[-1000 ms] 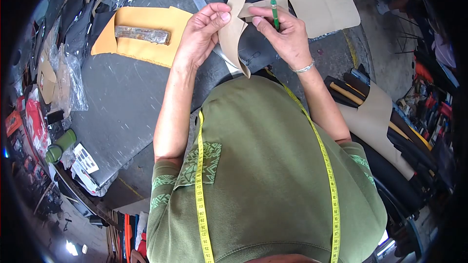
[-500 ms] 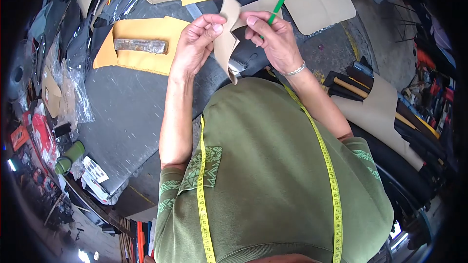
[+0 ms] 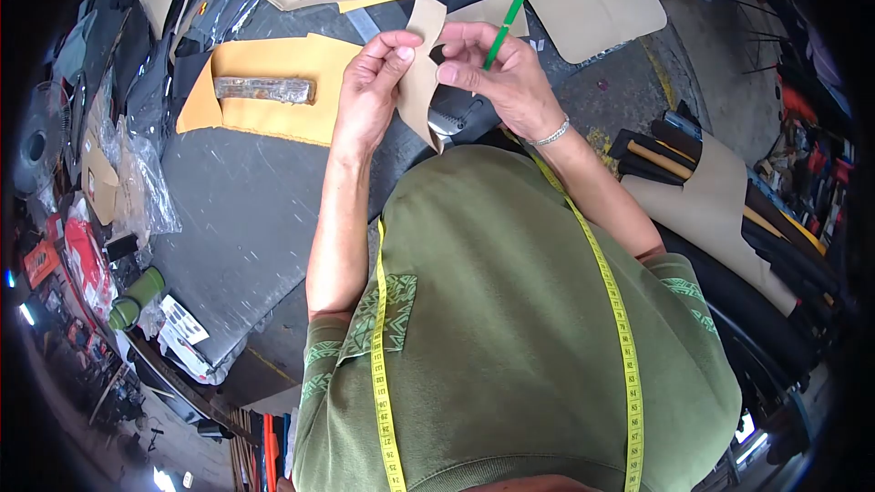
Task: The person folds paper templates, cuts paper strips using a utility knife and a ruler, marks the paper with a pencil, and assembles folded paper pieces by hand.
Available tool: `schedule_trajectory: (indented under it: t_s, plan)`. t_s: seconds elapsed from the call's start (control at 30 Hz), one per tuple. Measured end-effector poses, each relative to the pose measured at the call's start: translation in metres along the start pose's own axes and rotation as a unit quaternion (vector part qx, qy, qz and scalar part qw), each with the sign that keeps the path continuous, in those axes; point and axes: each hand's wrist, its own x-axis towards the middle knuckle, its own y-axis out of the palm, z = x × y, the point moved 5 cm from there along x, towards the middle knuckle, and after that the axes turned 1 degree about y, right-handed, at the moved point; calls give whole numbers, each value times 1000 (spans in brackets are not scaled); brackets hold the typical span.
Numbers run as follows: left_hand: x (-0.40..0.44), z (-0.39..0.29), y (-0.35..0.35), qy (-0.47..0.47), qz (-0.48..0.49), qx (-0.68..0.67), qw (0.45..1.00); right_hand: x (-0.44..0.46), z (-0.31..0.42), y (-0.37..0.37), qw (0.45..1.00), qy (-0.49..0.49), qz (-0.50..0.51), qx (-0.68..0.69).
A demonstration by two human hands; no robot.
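My left hand (image 3: 372, 91) pinches a narrow beige strip (image 3: 419, 82) between thumb and fingers, held up over the table's near edge. At the strip's right side is my right hand (image 3: 501, 77), its thumb and fingertips at the strip's edge. A green pencil (image 3: 510, 18) is held between the fingers of that hand, slanting up to the right. Behind the strip, a metal tool (image 3: 445, 122) is partly visible on the dark surface.
A yellow-orange sheet (image 3: 264, 118) with a wrapped bar (image 3: 264, 89) on it lies on the dark table (image 3: 219, 210). Beige sheets (image 3: 592, 5) are at the back. Rolled material (image 3: 711, 219) stands at the right, a green bottle (image 3: 137, 297) at the left.
Both hands and the strip have shifted slightly left in view. The pencil has swung from nearly upright to a slant. My right thumb has moved lower along the strip's edge.
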Motion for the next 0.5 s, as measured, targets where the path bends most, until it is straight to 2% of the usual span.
schedule_trajectory:
  t_s: [0.17,0.27,0.37,0.47,0.5]
  plan:
    - [5,5,-8,14,-21,112,993,2,0,-2,999,37,-6,28]
    - [8,-1,5,56,-28,71,995,5,-5,-5,998,52,-8,-30]
    - [11,-2,5,27,-20,119,992,8,-15,-9,996,34,1,-78]
    - [15,8,1,69,-40,149,986,13,-28,-21,991,40,-5,-125]
    - [17,11,-3,84,-57,205,973,17,-34,-26,988,55,-1,-145]
